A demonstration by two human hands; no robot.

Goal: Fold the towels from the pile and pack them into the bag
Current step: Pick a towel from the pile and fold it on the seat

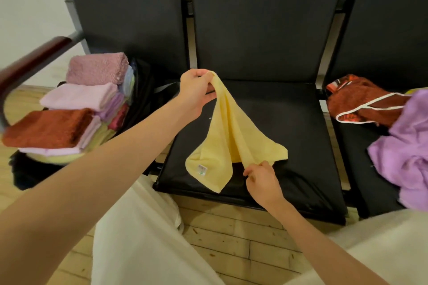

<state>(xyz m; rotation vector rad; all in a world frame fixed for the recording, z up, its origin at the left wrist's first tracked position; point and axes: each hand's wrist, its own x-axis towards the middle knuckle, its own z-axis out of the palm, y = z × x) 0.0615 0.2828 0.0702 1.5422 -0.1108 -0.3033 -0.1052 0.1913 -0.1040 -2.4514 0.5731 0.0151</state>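
- Black seat (289, 122): lies under both hands; the lower part of the yellow towel (228, 136) rests on its cushion.
- Black bag (141, 99): sits to the left of the left hand on the neighbouring seat. Its opening is largely covered; its outline is hard to make out against the dark upholstery.
- Folded towels (76, 109): stacked in and over the bag, rust, pink, mauve and pale yellow layers on show; further colours are tucked behind and cannot be counted.
- Unfolded pile (393, 127): right of the right hand, a purple towel over a rust one with white edging; cut off by the frame edge.
- Yellow towel: held up between the hands, hanging in loose folds, small label near its lower corner.
- Left hand (196, 92): fingers pinch the towel's top corner.
- Right hand (261, 180): fingers pinch a lower edge.
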